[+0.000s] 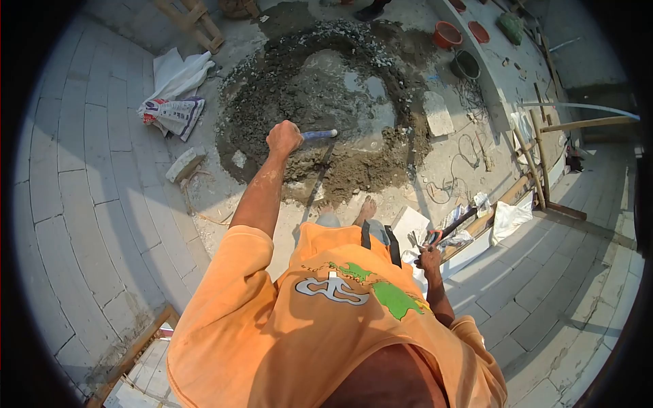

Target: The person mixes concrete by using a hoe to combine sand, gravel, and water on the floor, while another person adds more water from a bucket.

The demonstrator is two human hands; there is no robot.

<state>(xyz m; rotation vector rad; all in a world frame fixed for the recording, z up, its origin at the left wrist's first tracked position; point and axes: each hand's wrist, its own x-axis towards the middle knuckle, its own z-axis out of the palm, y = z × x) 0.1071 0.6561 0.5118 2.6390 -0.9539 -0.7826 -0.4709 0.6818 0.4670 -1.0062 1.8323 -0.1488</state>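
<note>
My left hand [283, 139] is stretched forward, closed round a pale blue tube-like rod [320, 134] with a whitish end. The rod points right, over a ring-shaped heap of wet grey mortar [272, 102] with gravel and a pool of water [374, 115]. Low on the right, my right hand [428, 258] is closed beside my body at a small tool with orange-red and grey parts [433, 238]. Its exact kind is hard to make out. My bare feet [366, 209] stand at the near edge of the mortar.
White sacks [173, 115] lie by the block wall [75, 170] on the left. Orange buckets [447, 35] and a dark bucket [466, 65] stand at the back right. Tangled wire [469, 153] lies on the floor. Wooden poles [537, 160] and a low block wall [503, 292] flank the right side.
</note>
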